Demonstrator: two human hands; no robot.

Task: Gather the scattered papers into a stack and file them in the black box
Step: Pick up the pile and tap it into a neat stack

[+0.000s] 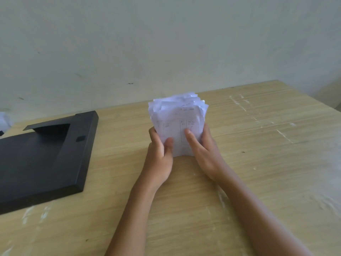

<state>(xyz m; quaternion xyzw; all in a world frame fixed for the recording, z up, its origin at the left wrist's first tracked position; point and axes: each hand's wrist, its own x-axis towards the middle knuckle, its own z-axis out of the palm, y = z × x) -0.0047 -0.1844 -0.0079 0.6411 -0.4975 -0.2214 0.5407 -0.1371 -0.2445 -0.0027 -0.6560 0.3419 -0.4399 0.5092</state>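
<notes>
A stack of white papers stands upright on its lower edge on the wooden table, its top edges uneven and fanned. My left hand grips the stack's left side with the thumb on the front sheet. My right hand grips the right side, thumb also across the front. The black box lies flat at the left of the table, closed, with a flap raised at its far end.
A pale wall runs behind the table's far edge. A bit of white paper shows at the left frame edge behind the box. The table surface has pale scuffs at the right and front.
</notes>
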